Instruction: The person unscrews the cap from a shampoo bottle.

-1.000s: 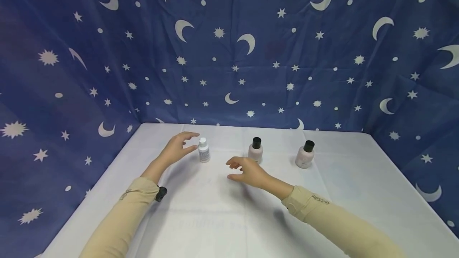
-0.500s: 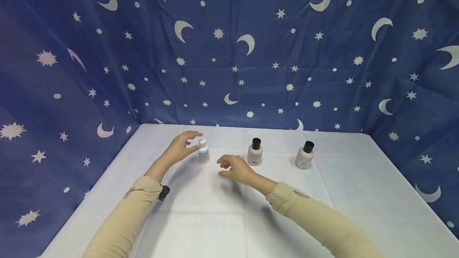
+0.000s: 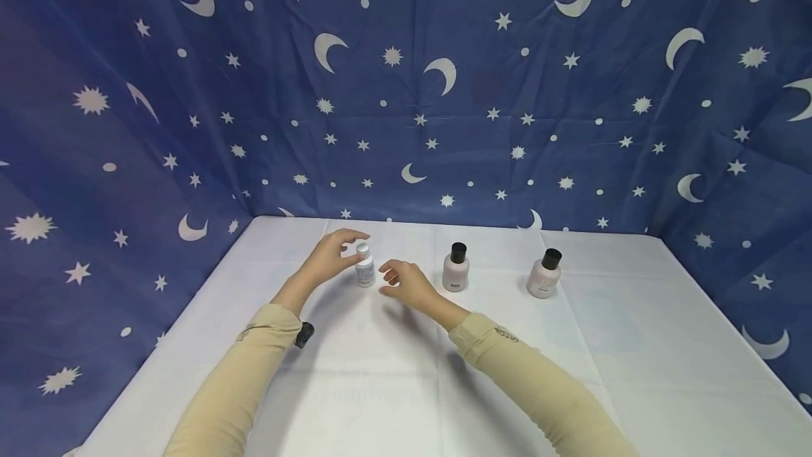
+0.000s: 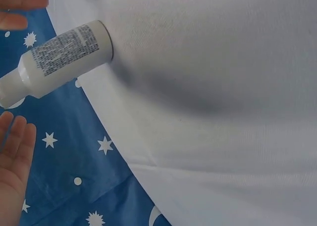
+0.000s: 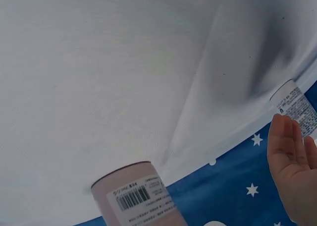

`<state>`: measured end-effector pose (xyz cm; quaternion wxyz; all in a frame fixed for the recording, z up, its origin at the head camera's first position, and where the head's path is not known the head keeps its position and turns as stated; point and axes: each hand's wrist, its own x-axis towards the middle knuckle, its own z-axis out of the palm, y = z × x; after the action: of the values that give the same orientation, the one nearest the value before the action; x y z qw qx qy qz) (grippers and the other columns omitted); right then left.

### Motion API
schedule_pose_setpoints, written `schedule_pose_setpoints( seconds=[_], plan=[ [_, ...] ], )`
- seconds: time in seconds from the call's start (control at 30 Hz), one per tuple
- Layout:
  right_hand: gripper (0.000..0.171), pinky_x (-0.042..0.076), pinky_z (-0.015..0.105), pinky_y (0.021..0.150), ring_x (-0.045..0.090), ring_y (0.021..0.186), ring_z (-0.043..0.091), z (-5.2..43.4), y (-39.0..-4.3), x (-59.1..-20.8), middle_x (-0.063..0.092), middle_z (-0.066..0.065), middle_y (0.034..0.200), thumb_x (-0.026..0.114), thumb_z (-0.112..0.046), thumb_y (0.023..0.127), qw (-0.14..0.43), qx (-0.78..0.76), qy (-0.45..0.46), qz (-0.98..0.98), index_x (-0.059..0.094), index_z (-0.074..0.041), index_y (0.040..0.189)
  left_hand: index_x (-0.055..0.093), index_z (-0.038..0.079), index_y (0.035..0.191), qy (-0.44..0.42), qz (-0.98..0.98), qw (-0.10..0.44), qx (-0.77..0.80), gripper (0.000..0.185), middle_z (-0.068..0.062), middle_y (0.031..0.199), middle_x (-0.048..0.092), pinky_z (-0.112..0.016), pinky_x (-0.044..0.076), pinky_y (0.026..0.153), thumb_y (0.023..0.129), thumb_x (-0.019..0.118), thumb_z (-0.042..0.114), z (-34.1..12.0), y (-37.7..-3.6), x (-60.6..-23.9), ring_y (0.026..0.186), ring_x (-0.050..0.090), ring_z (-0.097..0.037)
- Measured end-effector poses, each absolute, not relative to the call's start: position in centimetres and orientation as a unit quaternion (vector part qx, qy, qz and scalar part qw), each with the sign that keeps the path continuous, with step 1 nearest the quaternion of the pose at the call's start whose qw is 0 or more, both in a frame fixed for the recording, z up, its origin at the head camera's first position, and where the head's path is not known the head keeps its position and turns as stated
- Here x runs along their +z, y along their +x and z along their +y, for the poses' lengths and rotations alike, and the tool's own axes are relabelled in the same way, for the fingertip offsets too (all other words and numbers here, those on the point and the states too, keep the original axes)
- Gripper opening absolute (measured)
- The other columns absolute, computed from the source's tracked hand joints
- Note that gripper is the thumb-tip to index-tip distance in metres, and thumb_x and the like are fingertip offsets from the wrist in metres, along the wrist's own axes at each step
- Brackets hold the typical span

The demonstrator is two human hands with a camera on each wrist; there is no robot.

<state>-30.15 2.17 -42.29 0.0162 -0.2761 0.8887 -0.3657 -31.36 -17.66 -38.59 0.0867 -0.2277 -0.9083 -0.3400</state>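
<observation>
No legible text on bottle labels (image 4: 64, 50).

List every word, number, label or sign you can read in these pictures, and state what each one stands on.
Small white bottle: printed label, lines of text too small to read.
Pink bottle: barcode label with digits and a line of text, too blurred to read.
Right sleeve: a small dark logo, illegible.
Second pink bottle: no print can be made out.
Nothing can be quoted letter for letter.

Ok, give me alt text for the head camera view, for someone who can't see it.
Two hands in beige sleeves close in on a small white plastic bottle with a white cap, the left hand at its cap, the right hand just beside it. Two pale pink bottles with black caps stand farther right on the white tablecloth.
</observation>
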Motion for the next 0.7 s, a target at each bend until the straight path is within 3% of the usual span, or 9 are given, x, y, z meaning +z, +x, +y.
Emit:
schedule_pose_setpoints(
  seconds=[0.37, 0.7],
  plan=[
    [0.044, 0.056, 0.034, 0.086, 0.065, 0.1, 0.034, 0.2, -31.8, -43.4, 0.064, 0.023, 0.111, 0.072, -0.004, 0.08, 0.052, -0.436, -0.217, 0.872, 0.055, 0.005, 0.119, 0.059, 0.001, 0.124, -0.194, -0.903, 0.049, -0.38, 0.035, -0.021, 0.126, 0.059, -0.045, 0.052, 0.093, 0.091, 0.062, 0.01, -17.6, -31.4, -40.3, 0.111, 0.059, -0.037],
    [0.046, 0.053, 0.036, 0.093, 0.061, 0.11, 0.035, -1.1, -32.7, -43.6, 0.061, 0.024, 0.118, 0.071, -0.003, 0.081, 0.064, -0.477, -0.184, 0.857, 0.052, 0.007, 0.121, 0.063, -0.002, 0.118, -0.192, -0.89, 0.09, -0.404, 0.031, -0.024, 0.11, 0.066, -0.04, 0.056, 0.087, 0.088, 0.064, 0.005, -17.1, -31.9, -40.8, 0.099, 0.066, -0.037]
  ],
)
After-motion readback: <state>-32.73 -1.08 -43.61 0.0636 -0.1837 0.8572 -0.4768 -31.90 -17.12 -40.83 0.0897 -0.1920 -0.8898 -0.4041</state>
